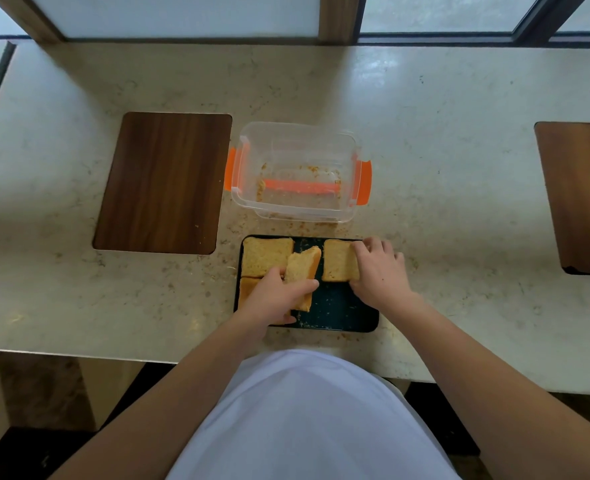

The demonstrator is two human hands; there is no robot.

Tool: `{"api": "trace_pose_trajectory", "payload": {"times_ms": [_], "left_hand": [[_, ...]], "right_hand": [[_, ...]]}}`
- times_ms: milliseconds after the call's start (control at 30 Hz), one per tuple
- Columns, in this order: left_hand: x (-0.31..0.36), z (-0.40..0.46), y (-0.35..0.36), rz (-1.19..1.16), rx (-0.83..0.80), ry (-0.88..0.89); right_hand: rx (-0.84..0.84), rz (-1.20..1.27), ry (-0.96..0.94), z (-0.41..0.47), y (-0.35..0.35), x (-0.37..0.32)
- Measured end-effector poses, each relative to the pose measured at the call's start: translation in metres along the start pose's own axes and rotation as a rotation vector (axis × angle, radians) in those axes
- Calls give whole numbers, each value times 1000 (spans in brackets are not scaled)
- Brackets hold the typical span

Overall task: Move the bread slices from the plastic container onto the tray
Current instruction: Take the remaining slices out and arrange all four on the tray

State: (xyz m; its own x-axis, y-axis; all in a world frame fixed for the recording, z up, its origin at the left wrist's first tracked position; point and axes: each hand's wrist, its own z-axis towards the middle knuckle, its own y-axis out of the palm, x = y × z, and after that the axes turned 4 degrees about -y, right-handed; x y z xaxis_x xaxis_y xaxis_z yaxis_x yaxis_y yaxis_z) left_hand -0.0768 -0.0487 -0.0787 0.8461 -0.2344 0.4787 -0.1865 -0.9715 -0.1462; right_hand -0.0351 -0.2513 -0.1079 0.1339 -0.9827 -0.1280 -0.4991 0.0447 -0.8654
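The plastic container (295, 171) sits on the worktop (442, 140) just beyond the tray (342, 313), and it holds only crumbs, so every slice appears to be out of it. The dark tray lies near the front edge, close to the person's body, which keeps the carry short.

On the tray, 1 slice (266, 256) lies flat in the far left corner and another (247, 289) peeks out below it, mostly hidden by the left hand (274, 299). That hand is closed around a tilted slice (304, 271), thumb on the near side and fingers behind, holding it on edge above the tray's middle. Judging by the bare dark patch beneath, it is about to be laid there.

The right hand (378, 266) rests with spread fingers on the right edge of a flat slice (338, 259) in the far right corner, seemingly pressing or nudging it square to leave room. Whether it grips that slice or only touches it, I cannot tell.
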Motion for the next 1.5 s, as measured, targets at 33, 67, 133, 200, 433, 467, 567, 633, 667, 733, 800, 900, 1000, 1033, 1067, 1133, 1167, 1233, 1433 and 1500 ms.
{"api": "trace_pose_trajectory", "payload": {"times_ms": [33, 67, 133, 200, 433, 467, 567, 633, 667, 733, 800, 900, 1000, 1033, 1067, 1133, 1167, 1233, 1433, 1500], "left_hand": [[1, -1, 0, 3, -4, 5], [2, -1, 1, 10, -2, 13], [4, -4, 3, 73, 21, 57], [5, -8, 6, 205, 73, 146], [7, -12, 18, 475, 49, 381], [6, -11, 19, 446, 34, 383], [5, -7, 16, 29, 6, 201], [3, -3, 13, -225, -25, 64], [1, -2, 11, -301, -54, 31], [-5, -2, 11, -388, -119, 24], [-9, -1, 13, -323, -136, 63], [-10, 3, 19, -95, -76, 112], [-13, 7, 26, 75, -1, 144], [-15, 9, 28, 139, 20, 155], [-18, 11, 30, 207, 37, 170], [-21, 15, 34, 314, 61, 190], [-22, 16, 36, 341, 66, 190], [-23, 17, 40, 356, 58, 186], [-21, 18, 46, 352, 63, 168], [-20, 19, 45, 354, 48, 156]], "right_hand": [[-4, 22, 9, -1, -3, -2], [11, 84, 23, -4, -8, -4], [55, 381, 75, -11, -21, -10], [-10, 861, 176, -19, -33, -14], [-239, 1393, 270, -34, -25, -13], [-226, 1424, 266, -35, -21, -11], [-190, 1542, 297, -40, -11, -3], [-185, 1617, 326, -45, -6, 1], [-180, 1636, 338, -48, -3, 2], [-152, 1614, 367, -55, 0, 3], [-99, 1511, 389, -62, 4, 4], [1, 1236, 388, -69, 15, 4], [45, 1083, 391, -72, 27, 8], [46, 1061, 395, -73, 31, 9], [46, 1041, 399, -74, 34, 11], [48, 1004, 409, -75, 38, 13], [51, 986, 414, -76, 39, 14], [56, 948, 418, -77, 40, 16], [26, 835, 387, -77, 36, 18], [1, 814, 372, -77, 35, 17]]}}
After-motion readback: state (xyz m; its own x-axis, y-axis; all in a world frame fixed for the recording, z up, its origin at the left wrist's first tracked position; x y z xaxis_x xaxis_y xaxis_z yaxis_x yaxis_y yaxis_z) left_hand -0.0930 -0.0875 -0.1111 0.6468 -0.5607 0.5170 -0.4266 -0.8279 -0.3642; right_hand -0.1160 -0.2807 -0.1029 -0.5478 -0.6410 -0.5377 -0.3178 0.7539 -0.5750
